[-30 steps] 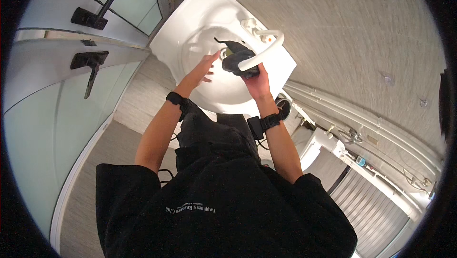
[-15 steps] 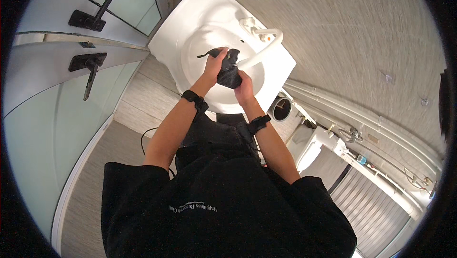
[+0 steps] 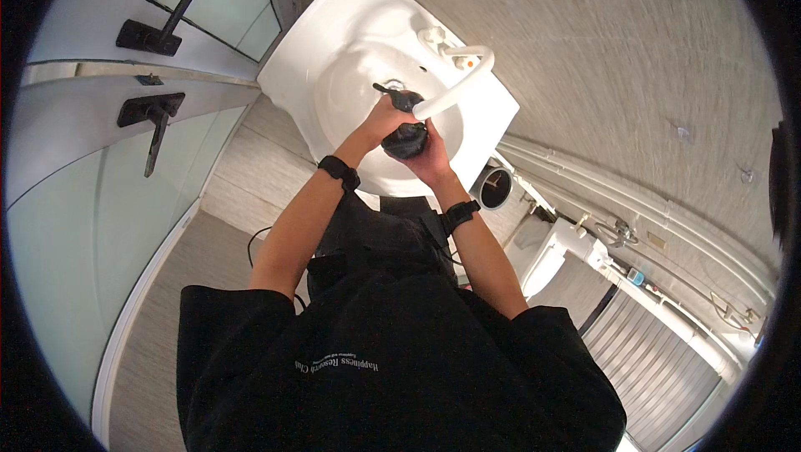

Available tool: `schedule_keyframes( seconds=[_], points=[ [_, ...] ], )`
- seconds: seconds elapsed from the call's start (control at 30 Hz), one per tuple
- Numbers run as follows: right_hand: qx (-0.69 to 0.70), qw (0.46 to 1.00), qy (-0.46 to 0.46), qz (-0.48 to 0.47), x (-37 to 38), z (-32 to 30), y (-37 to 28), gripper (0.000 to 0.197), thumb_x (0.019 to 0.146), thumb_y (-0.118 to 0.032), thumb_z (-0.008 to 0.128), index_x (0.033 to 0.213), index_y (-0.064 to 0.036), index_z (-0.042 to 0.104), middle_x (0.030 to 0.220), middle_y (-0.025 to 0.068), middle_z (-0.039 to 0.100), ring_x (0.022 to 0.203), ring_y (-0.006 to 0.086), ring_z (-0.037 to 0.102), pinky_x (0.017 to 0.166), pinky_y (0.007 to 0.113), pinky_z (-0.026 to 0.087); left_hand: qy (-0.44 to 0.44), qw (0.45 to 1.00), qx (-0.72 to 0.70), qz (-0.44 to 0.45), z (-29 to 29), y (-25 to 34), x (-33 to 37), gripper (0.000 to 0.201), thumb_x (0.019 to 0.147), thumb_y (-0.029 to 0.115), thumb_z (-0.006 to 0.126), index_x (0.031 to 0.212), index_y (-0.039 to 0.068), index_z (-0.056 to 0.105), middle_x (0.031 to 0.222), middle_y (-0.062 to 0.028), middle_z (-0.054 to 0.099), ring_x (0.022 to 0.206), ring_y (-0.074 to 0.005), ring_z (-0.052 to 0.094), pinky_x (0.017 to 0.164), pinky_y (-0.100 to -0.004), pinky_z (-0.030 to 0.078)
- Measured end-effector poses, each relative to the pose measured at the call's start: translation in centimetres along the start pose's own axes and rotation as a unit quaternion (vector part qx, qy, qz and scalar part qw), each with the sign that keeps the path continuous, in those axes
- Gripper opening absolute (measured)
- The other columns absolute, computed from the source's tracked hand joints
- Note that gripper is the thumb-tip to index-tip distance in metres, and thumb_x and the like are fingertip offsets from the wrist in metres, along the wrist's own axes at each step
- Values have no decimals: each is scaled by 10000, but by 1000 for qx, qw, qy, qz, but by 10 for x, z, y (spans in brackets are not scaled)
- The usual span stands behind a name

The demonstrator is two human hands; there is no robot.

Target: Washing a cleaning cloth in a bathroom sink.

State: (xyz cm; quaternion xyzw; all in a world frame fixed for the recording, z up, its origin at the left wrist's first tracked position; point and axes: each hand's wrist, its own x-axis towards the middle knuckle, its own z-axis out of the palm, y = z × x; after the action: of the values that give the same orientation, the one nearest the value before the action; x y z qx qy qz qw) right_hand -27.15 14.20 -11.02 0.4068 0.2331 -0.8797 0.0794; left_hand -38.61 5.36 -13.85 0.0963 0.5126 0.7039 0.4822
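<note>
Blk item [image 3: 406, 145]: here we go, dark, prob. soft, with a thin tail poking out twd the drain [image 3: 395, 85]; it's up over the basin [image 3: 338, 97], right below the spout [image 3: 455, 95] tip.
L hand [image 3: 386, 121]: on the upper-L side, fingers wrapped over the item & closed on it, approx. mid-length.
R hand [image 3: 434, 160]: in from the R, cupped round the lower end, gripping too; some fingertips hidden, can't tell how tight.
Spout: white, curved, its tip overlapping the item in view; whether it touches, can't tell. Water running? Can't tell either.
Step in hand: two-handed handling under the tap, I'd judge mid-step, w/ both hands committed.
Next move calls for: a firm hold at both ends, I'd say, knuckles clear of the spout, tail kept off the drain.
Wrists: blk band on each, L band [image 3: 339, 171] & R band [image 3: 459, 216], both nr the basin edge.
Beyond: round dark bin [image 3: 492, 188] just R of basin; white toilet [image 3: 546, 267] further R; blk door handles [image 3: 152, 110] far L.
</note>
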Motion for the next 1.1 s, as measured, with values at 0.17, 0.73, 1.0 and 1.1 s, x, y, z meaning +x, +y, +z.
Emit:
schedule_keyframes(
  seconds=[0.17, 0.73, 1.0, 1.1],
  points=[
    [14, 1000, 6, 11, 3, -2, 4, 631, 944, -544, 299, 1294, -29, 400, 1262, 138, 508, 1160, 271, 504, 983, 476, 412, 40, 987, -118, -104, 3, 9, 9, 291, 830, 267, 583, 933, -3, 624, 855, -38, 617, 764, -129, 575, 724, -231, 451],
    [-41, 994, 93, -44, 8, -6, -3, 566, 971, -482, 255, 1286, -43, 424, 1259, 130, 517, 1167, 243, 508, 1002, 421, 402, -32, 979, -199, -24, -2, -7, 13, 341, 862, 283, 534, 1027, -5, 615, 898, -61, 631, 836, -138, 595, 769, -261, 477],
    [-9, 985, 142, -102, 40, -25, 4, 443, 971, -382, 307, 1165, -36, 503, 1137, 120, 586, 1050, 235, 578, 945, 392, 451, 134, 989, 49, 48, 14, -13, 17, 456, 866, 361, 535, 598, -7, 548, 557, -47, 514, 537, -144, 468, 568, -304, 396],
    [-22, 982, 172, -73, 50, -53, 7, 344, 938, -234, 323, 1104, -4, 519, 1097, 132, 599, 999, 247, 595, 934, 395, 458, 162, 981, 65, 80, 22, -14, 21, 447, 883, 321, 520, 579, -6, 510, 522, -58, 469, 517, -144, 434, 523, -326, 364]
  ],
)
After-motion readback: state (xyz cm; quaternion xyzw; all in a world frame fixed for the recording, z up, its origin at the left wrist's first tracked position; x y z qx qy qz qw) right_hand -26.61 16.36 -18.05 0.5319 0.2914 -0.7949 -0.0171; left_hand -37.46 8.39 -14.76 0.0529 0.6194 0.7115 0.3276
